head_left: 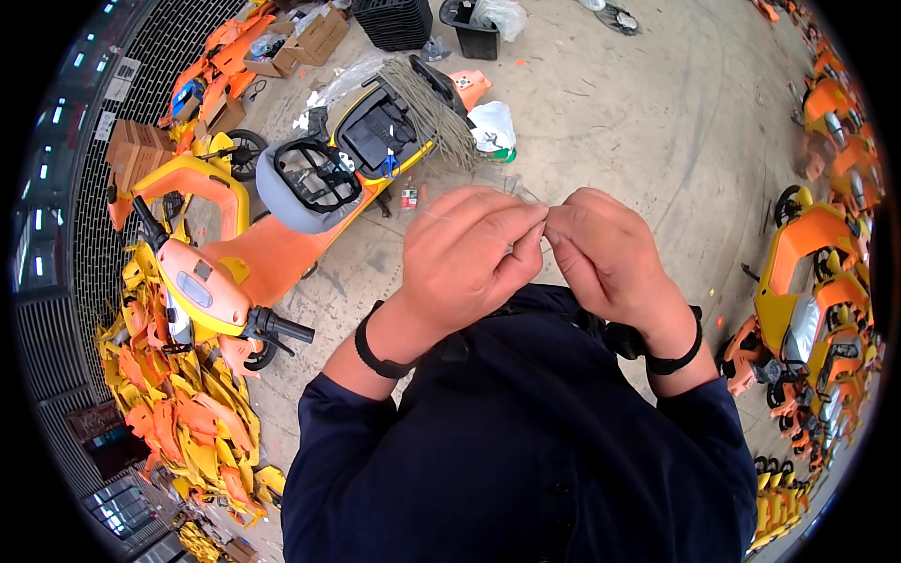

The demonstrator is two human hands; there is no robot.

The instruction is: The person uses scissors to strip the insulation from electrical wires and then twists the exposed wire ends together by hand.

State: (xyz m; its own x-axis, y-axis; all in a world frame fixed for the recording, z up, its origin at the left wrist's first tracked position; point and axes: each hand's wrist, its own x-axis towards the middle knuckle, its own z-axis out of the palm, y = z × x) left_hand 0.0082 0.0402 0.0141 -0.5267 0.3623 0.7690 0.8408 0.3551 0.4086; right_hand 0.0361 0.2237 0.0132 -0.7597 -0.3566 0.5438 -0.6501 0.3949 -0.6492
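Note:
In front of my chest, my left hand (pixel 469 249) and my right hand (pixel 605 253) meet at the fingertips, both pinched closed. A thin, pale, wire-like strand (pixel 526 195) shows by the left fingers; most of it is hidden, and its exact kind is hard to make out. To the left stands an orange and yellow scooter (pixel 272 249) with its grey seat (pixel 282 202) tipped up, underside showing. Blue-handled scissors (pixel 389 164) lie at the open black compartment (pixel 380 127). A bundle of thin tan strands (pixel 432 113) drapes over the scooter's rear.
Orange and yellow body panels (pixel 188 413) are heaped at left. Cardboard boxes (pixel 314 39), stacked black crates (pixel 392 21) and a black bin (pixel 474 39) stand at the back. A white bag (pixel 493 127) is on the floor behind the scooter. More scooters (pixel 798 253) line the right.

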